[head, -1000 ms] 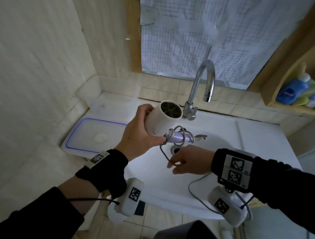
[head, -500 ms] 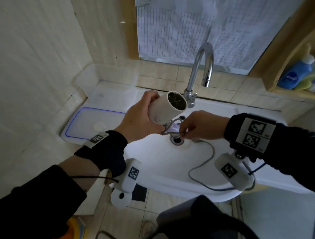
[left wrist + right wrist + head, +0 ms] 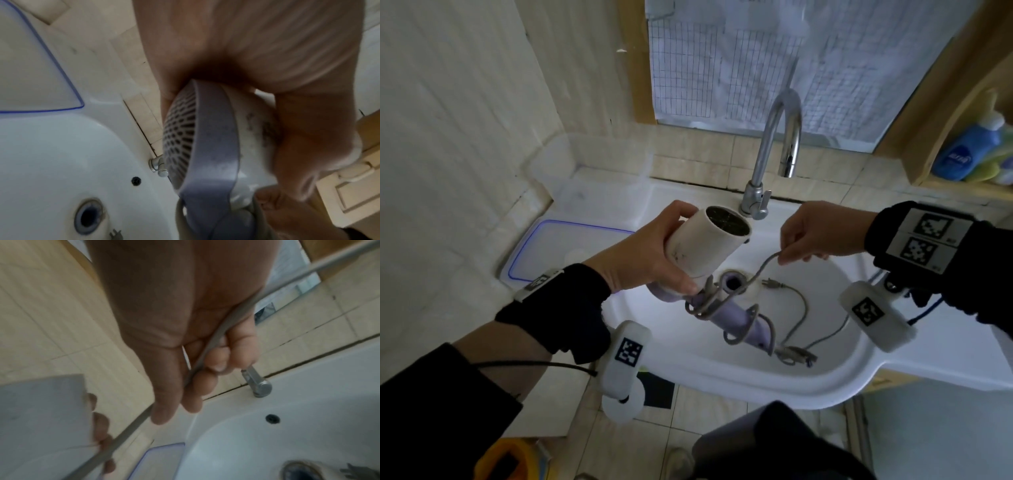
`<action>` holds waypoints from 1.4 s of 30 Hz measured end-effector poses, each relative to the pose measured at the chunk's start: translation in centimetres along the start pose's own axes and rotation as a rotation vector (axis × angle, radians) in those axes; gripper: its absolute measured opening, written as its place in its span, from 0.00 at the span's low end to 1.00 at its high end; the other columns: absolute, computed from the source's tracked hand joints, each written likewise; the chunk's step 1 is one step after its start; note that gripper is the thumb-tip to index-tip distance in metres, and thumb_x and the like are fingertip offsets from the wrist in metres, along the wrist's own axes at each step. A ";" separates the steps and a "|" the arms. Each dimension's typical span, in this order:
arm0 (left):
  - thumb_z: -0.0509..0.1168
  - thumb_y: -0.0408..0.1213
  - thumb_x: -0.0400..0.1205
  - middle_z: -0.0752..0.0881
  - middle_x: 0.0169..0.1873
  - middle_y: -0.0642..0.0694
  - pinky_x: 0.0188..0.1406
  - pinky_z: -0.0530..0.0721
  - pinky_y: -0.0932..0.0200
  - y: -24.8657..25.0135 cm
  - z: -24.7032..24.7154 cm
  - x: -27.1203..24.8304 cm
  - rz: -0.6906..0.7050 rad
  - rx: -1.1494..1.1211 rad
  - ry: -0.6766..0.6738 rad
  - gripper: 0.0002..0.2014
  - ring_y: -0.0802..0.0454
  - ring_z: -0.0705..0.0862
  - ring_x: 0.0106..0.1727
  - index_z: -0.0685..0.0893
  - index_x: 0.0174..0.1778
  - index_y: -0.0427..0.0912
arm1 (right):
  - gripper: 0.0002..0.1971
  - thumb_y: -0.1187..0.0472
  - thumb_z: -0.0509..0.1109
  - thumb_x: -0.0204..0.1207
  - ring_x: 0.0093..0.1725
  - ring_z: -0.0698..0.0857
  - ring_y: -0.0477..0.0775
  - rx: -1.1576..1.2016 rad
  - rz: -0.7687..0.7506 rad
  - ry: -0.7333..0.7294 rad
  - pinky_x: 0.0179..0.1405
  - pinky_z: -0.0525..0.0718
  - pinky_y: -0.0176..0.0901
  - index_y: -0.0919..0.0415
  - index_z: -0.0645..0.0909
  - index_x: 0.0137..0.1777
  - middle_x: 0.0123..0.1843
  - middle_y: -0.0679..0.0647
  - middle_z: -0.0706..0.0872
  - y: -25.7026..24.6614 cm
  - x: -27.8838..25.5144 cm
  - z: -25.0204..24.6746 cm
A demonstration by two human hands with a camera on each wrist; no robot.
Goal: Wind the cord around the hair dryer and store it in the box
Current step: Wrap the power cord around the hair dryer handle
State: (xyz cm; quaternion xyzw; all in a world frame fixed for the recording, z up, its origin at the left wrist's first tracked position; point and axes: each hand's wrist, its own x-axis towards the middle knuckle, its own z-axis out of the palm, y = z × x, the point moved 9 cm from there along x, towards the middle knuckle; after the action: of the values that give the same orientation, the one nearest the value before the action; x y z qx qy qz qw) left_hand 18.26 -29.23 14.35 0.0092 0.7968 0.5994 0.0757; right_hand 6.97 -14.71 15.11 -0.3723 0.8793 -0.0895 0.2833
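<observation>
Past my left fingertips sits the clear plastic box [image 3: 589, 171], with its blue-rimmed lid [image 3: 565, 250] flat beside it. My left hand [image 3: 643, 260] wraps the barrel of the white and lilac hair dryer [image 3: 705, 253] above the white basin [image 3: 722, 373]. Grey cord [image 3: 763, 267] loops its handle below my fingers, then rises to my right hand [image 3: 815, 236], which pinches it; the plug end lies in the basin.

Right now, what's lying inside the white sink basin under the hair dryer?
In the white sink basin: the slack grey cord, its plug beside the drain. The dryer's purple handle covers part of the basin.
</observation>
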 end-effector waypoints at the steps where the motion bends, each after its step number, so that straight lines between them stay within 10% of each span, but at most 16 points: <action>1: 0.77 0.40 0.51 0.82 0.47 0.52 0.41 0.87 0.58 -0.1 0.0 -0.1 -0.005 -0.043 -0.006 0.36 0.56 0.86 0.46 0.72 0.54 0.62 | 0.08 0.53 0.76 0.69 0.23 0.78 0.44 0.019 0.000 0.014 0.27 0.78 0.34 0.55 0.86 0.32 0.24 0.49 0.82 0.5 0.1 -0.3; 11: 0.70 0.30 0.53 0.81 0.50 0.38 0.46 0.87 0.51 -1.0 -2.0 0.5 0.032 -0.587 0.149 0.43 0.45 0.86 0.47 0.69 0.69 0.39 | 0.10 0.60 0.69 0.76 0.28 0.77 0.46 0.352 0.083 0.236 0.33 0.76 0.33 0.62 0.88 0.52 0.31 0.55 0.84 4.2 1.6 -1.2; 18: 0.72 0.30 0.55 0.84 0.46 0.43 0.45 0.87 0.53 -1.1 -1.6 1.4 0.094 -0.836 0.359 0.34 0.50 0.88 0.44 0.74 0.60 0.41 | 0.13 0.54 0.64 0.80 0.27 0.76 0.48 0.315 0.126 0.170 0.33 0.77 0.38 0.53 0.79 0.33 0.30 0.54 0.81 2.4 3.4 4.5; 22: 0.74 0.31 0.55 0.83 0.44 0.46 0.42 0.85 0.53 -1.9 -3.3 1.1 0.075 -0.718 0.607 0.38 0.51 0.86 0.43 0.69 0.61 0.40 | 0.15 0.48 0.62 0.80 0.42 0.79 0.52 0.166 0.085 0.033 0.48 0.76 0.42 0.54 0.85 0.56 0.34 0.45 0.80 0.8 3.2 7.6; 28: 0.78 0.34 0.50 0.83 0.47 0.48 0.43 0.86 0.53 -2.2 -4.6 0.3 0.041 -0.496 0.779 0.36 0.49 0.85 0.45 0.69 0.52 0.51 | 0.21 0.41 0.55 0.80 0.61 0.82 0.58 -0.194 -0.037 -0.077 0.57 0.75 0.45 0.50 0.83 0.61 0.59 0.53 0.87 -1.6 2.4 9.2; 42: 0.80 0.35 0.62 0.78 0.50 0.54 0.33 0.79 0.67 0.5 -3.5 0.6 0.070 0.217 0.639 0.36 0.56 0.81 0.44 0.64 0.56 0.57 | 0.11 0.55 0.60 0.80 0.36 0.77 0.50 -0.435 -0.294 0.042 0.41 0.71 0.39 0.54 0.84 0.52 0.35 0.48 0.81 -6.2 0.3 5.8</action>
State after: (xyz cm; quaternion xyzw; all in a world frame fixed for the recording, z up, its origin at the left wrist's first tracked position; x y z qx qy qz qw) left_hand 17.21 -32.43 15.68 -0.1436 0.8386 0.4860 -0.1998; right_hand 13.84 -18.95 12.52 -0.5465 0.8199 0.0534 0.1620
